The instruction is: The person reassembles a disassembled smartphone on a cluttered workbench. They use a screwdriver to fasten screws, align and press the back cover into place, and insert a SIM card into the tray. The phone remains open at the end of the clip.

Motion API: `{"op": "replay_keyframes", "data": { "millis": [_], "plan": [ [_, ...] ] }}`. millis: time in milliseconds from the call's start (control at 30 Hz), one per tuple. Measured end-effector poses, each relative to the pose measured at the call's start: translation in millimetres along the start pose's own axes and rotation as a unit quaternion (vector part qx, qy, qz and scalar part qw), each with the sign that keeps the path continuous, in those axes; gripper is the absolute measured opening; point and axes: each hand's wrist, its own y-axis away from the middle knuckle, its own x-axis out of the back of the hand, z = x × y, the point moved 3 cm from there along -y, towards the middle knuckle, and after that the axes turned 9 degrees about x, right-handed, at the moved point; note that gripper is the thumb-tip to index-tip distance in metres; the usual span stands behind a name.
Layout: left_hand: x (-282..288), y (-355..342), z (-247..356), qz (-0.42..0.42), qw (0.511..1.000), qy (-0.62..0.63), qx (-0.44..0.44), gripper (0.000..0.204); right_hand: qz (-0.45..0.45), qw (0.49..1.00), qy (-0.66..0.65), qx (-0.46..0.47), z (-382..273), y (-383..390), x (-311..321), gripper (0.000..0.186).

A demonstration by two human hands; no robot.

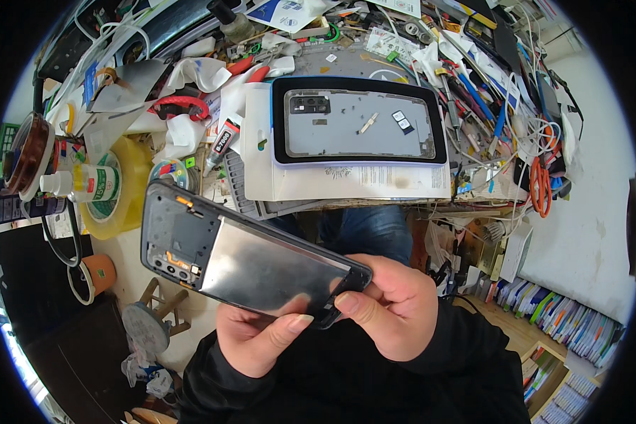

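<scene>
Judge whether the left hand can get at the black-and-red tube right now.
Probably not as things stand: the left hand is gripping the phone, which lies between it and the tube in this view.

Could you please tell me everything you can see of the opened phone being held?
The opened phone is a dark, oblong body with rounded corners, its inside exposed. A shiny, metallic-looking silver panel covers much of its middle; the left end shows orange strips and round openings. It slants, left end higher in view, before the person's black top. The left grip holds its near edge, the right grip its right end, thumb on top.
</scene>
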Motion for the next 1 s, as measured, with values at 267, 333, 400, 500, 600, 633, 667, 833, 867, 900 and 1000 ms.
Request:
{"op": "replay_keyframes", "data": {
  "millis": [267,333,400,500,600,633,667,833,867,900,1000],
  "plan": [
    [-2.7,-5.0,-5.8,0.052,0.999,0.012,-0.009,0.023,-0.01,0.999,0.016,-0.03,0.8,-9.4,0.0,0.052],
    [-2.1,-4.5,-6.4,0.055,0.998,0.011,-0.001,0.022,-0.043,0.998,0.051,-0.008,-3.0,-11.1,0.2,0.063],
    [-1.9,-4.2,-6.9,0.056,0.998,0.028,0.006,0.021,-0.08,0.995,0.068,0.007,-5.3,-11.4,-1.1,0.076],
    [-3.2,-5.6,-7.7,0.053,0.997,0.057,0.016,0.019,-0.106,0.991,0.077,-0.023,-2.9,-10.4,-3.1,0.088],
    [-5.2,-6.6,-6.8,0.046,0.997,0.064,0.022,0.019,-0.097,0.994,0.056,-0.015,1.7,-10.4,-4.2,0.089],
    [-5.9,-5.4,-6.3,0.052,0.996,0.062,0.026,0.019,-0.086,0.995,0.04,-0.007,3.2,-9.7,-4.4,0.088],
    [-6.0,-5.2,-5.8,0.057,0.996,0.066,0.032,0.019,-0.07,0.997,0.018,-0.009,5.0,-8.8,-4.8,0.087],
    [-6.4,-3.1,-2.4,0.05,0.995,0.072,0.054,0.02,-0.055,0.998,-0.022,0.015,7.7,-6.3,-9.0,0.084],
    [-5.9,-2.9,-2.6,0.05,0.993,0.09,0.059,0.021,-0.05,0.998,-0.028,0.019,7.0,-6.6,-9.2,0.083],
    [-5.2,-3.1,-1.9,0.048,0.995,0.076,0.047,0.022,-0.054,0.998,-0.03,0.017,5.9,-7.5,-9.1,0.082],
    [-3.1,-2.4,-2.2,0.035,0.994,0.097,0.032,0.025,-0.096,0.994,-0.034,-0.043,-0.9,-10.8,0.1,0.076]
  ]
}}
